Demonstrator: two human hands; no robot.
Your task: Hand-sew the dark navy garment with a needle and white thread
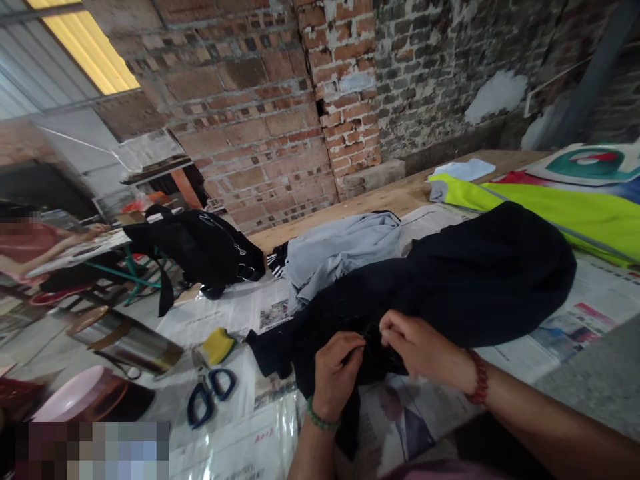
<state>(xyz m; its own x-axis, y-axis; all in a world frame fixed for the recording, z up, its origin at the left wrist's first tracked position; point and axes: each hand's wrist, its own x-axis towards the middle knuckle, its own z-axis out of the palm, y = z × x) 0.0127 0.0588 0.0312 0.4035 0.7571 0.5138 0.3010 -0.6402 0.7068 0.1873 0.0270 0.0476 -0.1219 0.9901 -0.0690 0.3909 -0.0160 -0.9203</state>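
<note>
A dark navy garment lies bunched across the newspaper-covered table in front of me. Over its near left part, my left hand has thumb and forefinger pinched together. What the fingertips hold is too small to make out. A short distance to the right, my right hand is closed with its fingers curled in, and its fingertips face the left ones. Whatever they grip is hidden against the dark cloth. Left of the garment are scissors with dark blue handles and a yellow sponge-like piece.
Behind the garment lies a light grey garment, with a black bag to its left. A neon yellow vest and an iron are at the back right. A metal flask stands left. Another person sits far left.
</note>
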